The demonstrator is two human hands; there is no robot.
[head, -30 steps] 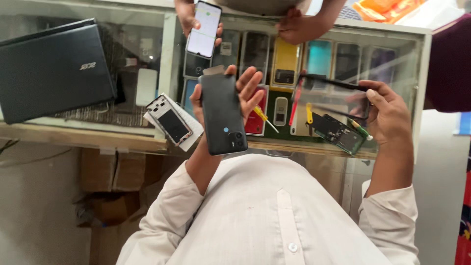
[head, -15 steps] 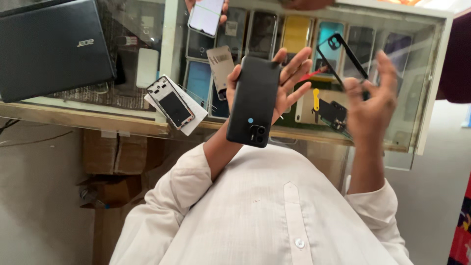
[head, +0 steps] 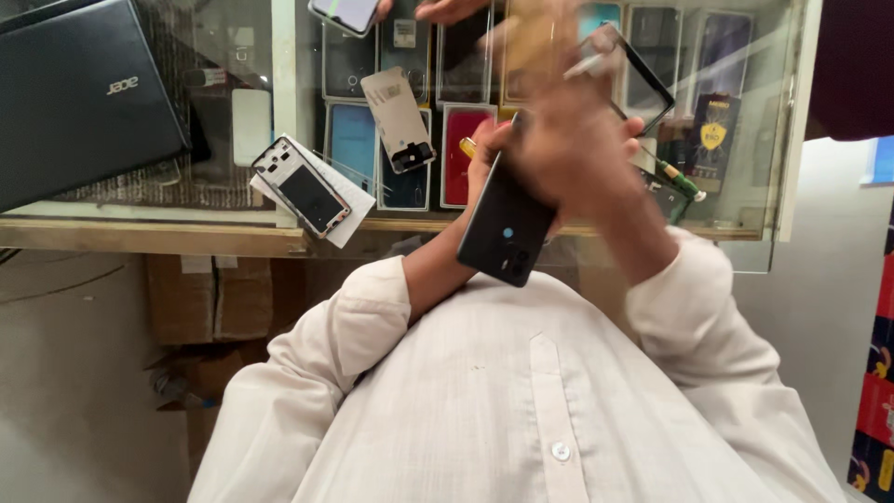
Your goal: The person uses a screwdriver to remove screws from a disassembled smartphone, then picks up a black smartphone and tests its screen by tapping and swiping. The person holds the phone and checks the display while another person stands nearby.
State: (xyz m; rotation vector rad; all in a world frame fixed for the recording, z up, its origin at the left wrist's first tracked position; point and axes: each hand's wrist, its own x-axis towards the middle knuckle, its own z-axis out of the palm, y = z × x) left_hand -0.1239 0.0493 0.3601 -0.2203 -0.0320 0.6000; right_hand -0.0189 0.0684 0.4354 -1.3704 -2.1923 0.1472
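Note:
My left hand [head: 486, 156] grips a black phone [head: 507, 228], back side and camera lenses facing me, held tilted above the glass counter's front edge. My right hand [head: 582, 140], blurred by motion, lies over the phone's upper end. It holds a thin black phone frame [head: 644, 76] that sticks out beyond its fingers. The two hands touch around the phone's top.
A closed black laptop [head: 84, 93] rests on the glass counter [head: 149, 237] at left. A stripped phone on white paper [head: 303, 186], a beige back panel [head: 399, 116] and a screwdriver [head: 678, 177] lie nearby. Another person's hand [head: 447, 9] holds a phone [head: 345, 13] across the counter. Cardboard boxes [head: 214, 298] sit below.
My right hand has swung left with the frame and come over the phone. My left hand has tipped the phone and brought it slightly lower and to the right.

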